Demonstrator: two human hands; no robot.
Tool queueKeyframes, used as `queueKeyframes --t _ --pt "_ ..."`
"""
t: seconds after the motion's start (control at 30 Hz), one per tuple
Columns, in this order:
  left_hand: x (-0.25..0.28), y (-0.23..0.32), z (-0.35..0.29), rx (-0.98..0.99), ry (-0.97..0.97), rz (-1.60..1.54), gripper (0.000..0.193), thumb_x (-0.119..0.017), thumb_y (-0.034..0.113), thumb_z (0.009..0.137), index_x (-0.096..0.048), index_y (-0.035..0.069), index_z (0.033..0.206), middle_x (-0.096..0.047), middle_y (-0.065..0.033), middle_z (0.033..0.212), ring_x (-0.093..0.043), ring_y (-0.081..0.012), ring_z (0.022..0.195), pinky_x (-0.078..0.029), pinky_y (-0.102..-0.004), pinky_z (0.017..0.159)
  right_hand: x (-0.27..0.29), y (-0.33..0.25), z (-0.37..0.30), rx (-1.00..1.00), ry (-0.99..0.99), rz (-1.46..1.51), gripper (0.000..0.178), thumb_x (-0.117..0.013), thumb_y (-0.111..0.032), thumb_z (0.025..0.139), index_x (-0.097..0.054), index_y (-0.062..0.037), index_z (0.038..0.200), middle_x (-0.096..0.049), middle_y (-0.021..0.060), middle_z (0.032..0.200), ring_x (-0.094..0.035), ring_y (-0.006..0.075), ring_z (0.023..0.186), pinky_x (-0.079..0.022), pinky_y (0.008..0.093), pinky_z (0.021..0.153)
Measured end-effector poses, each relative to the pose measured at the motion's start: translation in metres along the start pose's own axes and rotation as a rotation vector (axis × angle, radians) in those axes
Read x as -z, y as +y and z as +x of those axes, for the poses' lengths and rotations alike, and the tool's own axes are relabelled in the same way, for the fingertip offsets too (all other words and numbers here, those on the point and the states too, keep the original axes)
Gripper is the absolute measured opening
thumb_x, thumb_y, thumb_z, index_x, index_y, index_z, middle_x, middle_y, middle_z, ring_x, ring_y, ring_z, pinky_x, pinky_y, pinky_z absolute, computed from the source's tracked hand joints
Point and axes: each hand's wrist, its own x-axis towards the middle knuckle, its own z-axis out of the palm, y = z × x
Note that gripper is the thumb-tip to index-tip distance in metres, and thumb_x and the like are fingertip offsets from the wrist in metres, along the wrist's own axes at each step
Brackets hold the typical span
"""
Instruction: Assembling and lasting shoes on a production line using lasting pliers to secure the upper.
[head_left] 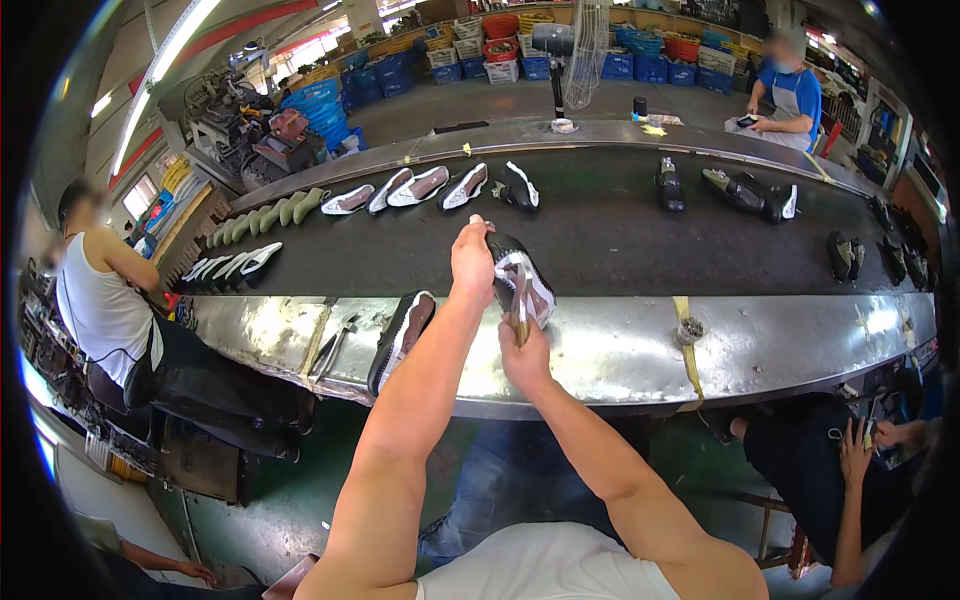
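Observation:
In front of me, above the metal edge of the bench, I hold a black, white and brown shoe (512, 262). My left hand (473, 262) is closed around one end of it. My right hand (526, 358) is closed on a slim tool with a brownish handle (520, 326), which meets the shoe's near part. The tool's working end cannot be made out. Beside my left forearm another shoe (408, 328) of the same colours lies tilted on the metal edge. Pincers (335, 347) rest to its left.
A black conveyor belt (600, 250) carries a row of shoes (415, 188) at far left, green shoe lasts (265, 218) and black shoes (745, 190) at right. A small metal dish (690, 331) sits on the edge. Co-workers are at left (105, 280), far right (785, 95) and near right (855, 450).

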Motion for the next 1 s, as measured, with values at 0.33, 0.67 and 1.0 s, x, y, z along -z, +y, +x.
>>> queueKeyframes --t 0.33,0.67,1.0 --pt "0.032 0.001 -0.062 -0.183 -0.472 -0.041 0.027 -0.066 0.025 0.095 -0.050 0.007 0.107 -0.057 -0.0036 0.097 -0.055 -0.0131 0.090 -0.047 -0.0291 0.083 0.177 -0.042 -0.057 -0.166 -0.583 -0.403 0.042 -0.064 -0.023 0.096 -0.057 -0.0008 0.131 -0.068 0.0171 0.104 -0.068 0.0281 0.092 -0.054 0.0391 0.084" --pt "0.045 -0.038 -0.188 -0.643 -0.726 0.523 0.106 -0.088 0.019 0.064 -0.014 0.014 0.141 0.002 -0.0296 0.159 -0.017 -0.0422 0.148 -0.027 -0.0493 0.116 0.138 -0.044 -0.068 -0.741 -0.209 0.488 0.019 -0.058 -0.017 0.101 -0.054 -0.0028 0.112 -0.053 0.0013 0.085 -0.053 0.0101 0.066 -0.047 0.0262 0.056" --pt "0.055 -0.042 -0.211 -0.403 -0.594 0.557 0.113 -0.088 0.020 0.070 -0.006 0.010 0.147 -0.003 -0.0265 0.158 -0.038 -0.0361 0.140 -0.033 -0.0472 0.115 0.129 -0.031 -0.083 -0.713 -0.154 0.487 0.023 -0.062 -0.013 0.098 -0.055 -0.0017 0.117 -0.055 0.0008 0.082 -0.055 0.0091 0.065 -0.047 0.0252 0.054"
